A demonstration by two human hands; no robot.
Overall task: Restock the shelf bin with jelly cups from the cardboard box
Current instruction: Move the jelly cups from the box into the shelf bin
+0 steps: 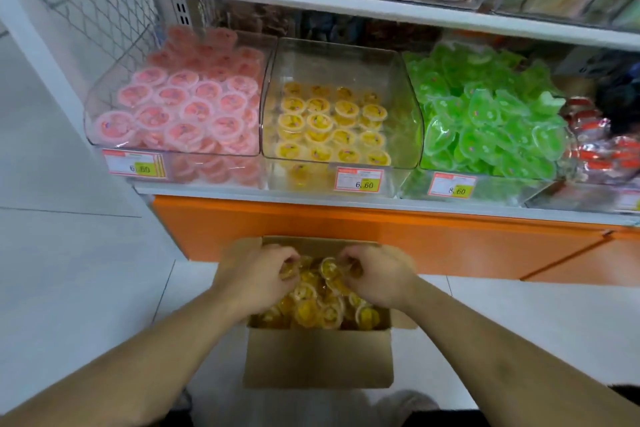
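An open cardboard box (318,357) stands on the floor in front of the shelf, heaped with yellow jelly cups (311,308). My left hand (252,274) reaches into its left side, fingers curled around cups. My right hand (377,274) is in the right side, fingers also curled on cups near the top of the heap. On the shelf above, the clear middle bin (398,80) holds a partial layer of yellow jelly cups (332,125) with empty space above them.
A bin of pink jelly cups (180,104) sits left of the yellow bin and a bin of green jellies (485,114) to its right. Red packets (602,149) lie at the far right. An orange base panel (346,229) runs below the shelf edge. Another shelf of sweets hangs above.
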